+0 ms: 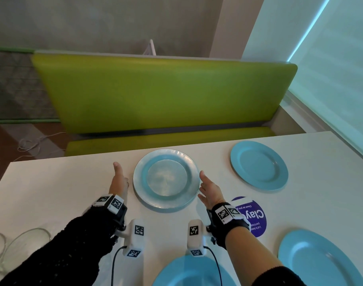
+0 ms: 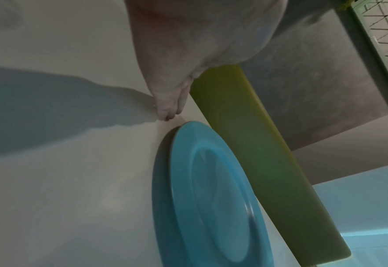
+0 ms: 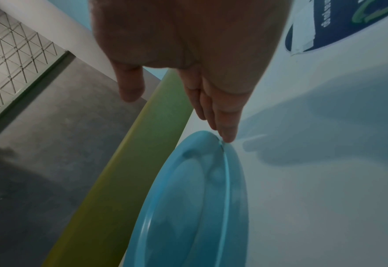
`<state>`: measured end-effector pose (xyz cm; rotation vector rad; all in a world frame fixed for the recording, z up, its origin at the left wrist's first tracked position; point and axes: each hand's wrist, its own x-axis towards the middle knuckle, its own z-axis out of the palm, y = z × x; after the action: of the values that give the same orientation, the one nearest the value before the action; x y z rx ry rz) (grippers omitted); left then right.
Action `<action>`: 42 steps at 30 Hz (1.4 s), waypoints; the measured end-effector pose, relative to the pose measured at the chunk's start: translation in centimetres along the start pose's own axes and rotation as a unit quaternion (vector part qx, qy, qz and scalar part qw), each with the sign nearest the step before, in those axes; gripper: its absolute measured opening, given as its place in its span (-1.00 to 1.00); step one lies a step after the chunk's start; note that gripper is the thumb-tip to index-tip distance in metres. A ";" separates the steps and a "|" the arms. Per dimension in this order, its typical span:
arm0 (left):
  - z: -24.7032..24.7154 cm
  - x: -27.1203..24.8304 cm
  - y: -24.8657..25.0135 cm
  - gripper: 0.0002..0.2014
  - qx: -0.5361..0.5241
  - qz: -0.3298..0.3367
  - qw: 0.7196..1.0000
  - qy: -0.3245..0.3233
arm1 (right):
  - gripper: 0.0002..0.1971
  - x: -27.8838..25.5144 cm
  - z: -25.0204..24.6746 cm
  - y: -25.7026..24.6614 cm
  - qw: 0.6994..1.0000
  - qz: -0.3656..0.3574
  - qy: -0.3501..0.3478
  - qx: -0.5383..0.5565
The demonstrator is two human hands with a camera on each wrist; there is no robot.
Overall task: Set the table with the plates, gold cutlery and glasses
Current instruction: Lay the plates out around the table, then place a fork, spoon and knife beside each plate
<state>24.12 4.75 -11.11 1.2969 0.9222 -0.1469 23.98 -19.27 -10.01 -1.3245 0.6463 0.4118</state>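
Observation:
A light blue plate (image 1: 165,178) lies flat on the white table (image 1: 63,186) near its far edge, between my two hands. My left hand (image 1: 119,180) is just left of the plate (image 2: 209,189), fingers straight, thumb raised, fingertips (image 2: 167,110) down at the table beside the rim. My right hand (image 1: 209,189) is at the right of the plate (image 3: 188,198), fingers straight, fingertips (image 3: 228,135) touching its rim. Neither hand holds anything. Three more blue plates lie at the far right (image 1: 258,165), the near right (image 1: 319,263) and the near centre (image 1: 189,273). Clear glasses (image 1: 25,244) lie at the near left.
A purple round sticker (image 1: 254,215) is on the table right of my right wrist. A green padded bench (image 1: 162,93) runs behind the table's far edge. A window blind is at the right. Cables lie on the floor at the left.

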 end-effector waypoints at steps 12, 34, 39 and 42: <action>-4.4 -2.9 -2.8 -0.26 0.080 0.033 0.996 -0.005 | -0.64 -8.5 -1.0 2.9 0.998 -0.025 0.058 0.006; -25.4 -20.3 -7.8 -0.79 0.433 0.191 0.812 -0.343 | -0.72 -29.4 9.5 19.9 0.994 -0.053 0.098 0.017; -30.3 -18.1 -11.4 -0.48 0.719 0.247 0.606 -0.233 | -0.77 -30.3 9.9 21.5 0.994 -0.047 0.103 -0.005; -32.2 -16.5 -12.7 -0.46 0.750 0.244 0.591 -0.168 | -0.77 -30.5 10.1 22.3 0.994 -0.044 0.098 -0.013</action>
<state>-9.96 22.21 -9.33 2.8934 -0.1942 -0.8359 -11.01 -2.20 -6.05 -1.4237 0.7450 0.2209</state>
